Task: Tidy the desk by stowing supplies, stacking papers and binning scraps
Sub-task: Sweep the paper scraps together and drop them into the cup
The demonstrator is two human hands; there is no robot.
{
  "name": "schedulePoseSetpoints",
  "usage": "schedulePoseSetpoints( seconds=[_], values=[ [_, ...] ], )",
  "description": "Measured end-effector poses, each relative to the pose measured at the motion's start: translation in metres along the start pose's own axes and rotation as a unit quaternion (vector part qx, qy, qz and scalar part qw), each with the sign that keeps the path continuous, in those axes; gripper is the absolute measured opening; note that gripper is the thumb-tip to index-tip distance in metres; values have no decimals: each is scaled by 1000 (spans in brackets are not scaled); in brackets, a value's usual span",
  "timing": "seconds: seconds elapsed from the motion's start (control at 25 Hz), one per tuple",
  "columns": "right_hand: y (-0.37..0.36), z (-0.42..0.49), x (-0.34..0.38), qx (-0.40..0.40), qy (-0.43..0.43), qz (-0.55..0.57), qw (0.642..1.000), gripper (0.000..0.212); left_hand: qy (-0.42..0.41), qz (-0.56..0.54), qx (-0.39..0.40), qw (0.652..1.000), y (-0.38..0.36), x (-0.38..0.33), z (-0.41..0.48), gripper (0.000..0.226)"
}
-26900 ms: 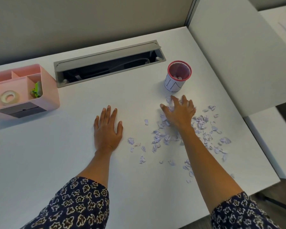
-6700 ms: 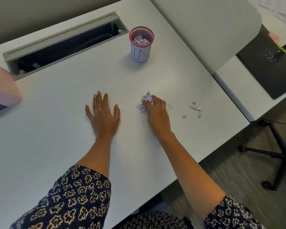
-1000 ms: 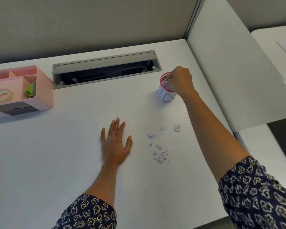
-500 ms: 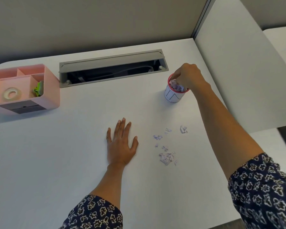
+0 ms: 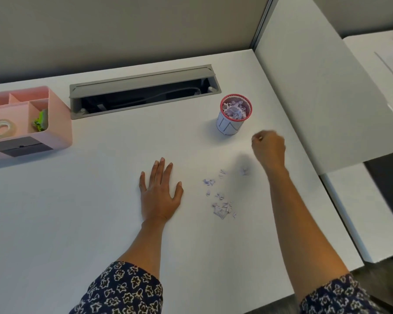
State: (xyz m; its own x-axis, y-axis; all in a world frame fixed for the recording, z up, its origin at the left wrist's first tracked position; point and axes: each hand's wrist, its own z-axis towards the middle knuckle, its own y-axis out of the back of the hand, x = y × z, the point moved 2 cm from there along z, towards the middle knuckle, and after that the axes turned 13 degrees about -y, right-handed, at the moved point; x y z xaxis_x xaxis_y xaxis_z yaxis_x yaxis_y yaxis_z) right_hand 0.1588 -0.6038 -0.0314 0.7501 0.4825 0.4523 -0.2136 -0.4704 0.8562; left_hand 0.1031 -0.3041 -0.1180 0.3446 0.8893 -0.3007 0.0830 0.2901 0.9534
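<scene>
- Cup: hand-drawn capitals "IN" on its white wrap; any further letters curve out of sight.
- Paper scraps: dark marks, too small to read.

Inspector A: Colours on record?
Inspector B: White flat desktop; pink plastic organiser tray; red-rimmed mesh cup, white-wrapped; lilac torn paper scraps.
Inspector A: Patterns?
Inspector B: Navy fabric sleeves, white flower print.

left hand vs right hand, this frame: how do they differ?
Left hand lies flat on the desk, fingers straight; right hand is curled, off the desk. Left hand is sharp and left of the scraps; right hand is blurred, near the cup. Both are bare.
</scene>
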Motion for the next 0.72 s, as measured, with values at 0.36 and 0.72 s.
schedulePoseSetpoints(
  seconds=[0.36, 0.72],
  values=[
    [-94, -113, -41, 97, 108, -76, 986, 56, -4, 8, -14, 1000, -3, 1, 0, 59],
    [-108, -152, -68, 53, 343, -191, 918, 36, -9, -2, -27, 1000, -3, 0, -2, 59]
  ],
)
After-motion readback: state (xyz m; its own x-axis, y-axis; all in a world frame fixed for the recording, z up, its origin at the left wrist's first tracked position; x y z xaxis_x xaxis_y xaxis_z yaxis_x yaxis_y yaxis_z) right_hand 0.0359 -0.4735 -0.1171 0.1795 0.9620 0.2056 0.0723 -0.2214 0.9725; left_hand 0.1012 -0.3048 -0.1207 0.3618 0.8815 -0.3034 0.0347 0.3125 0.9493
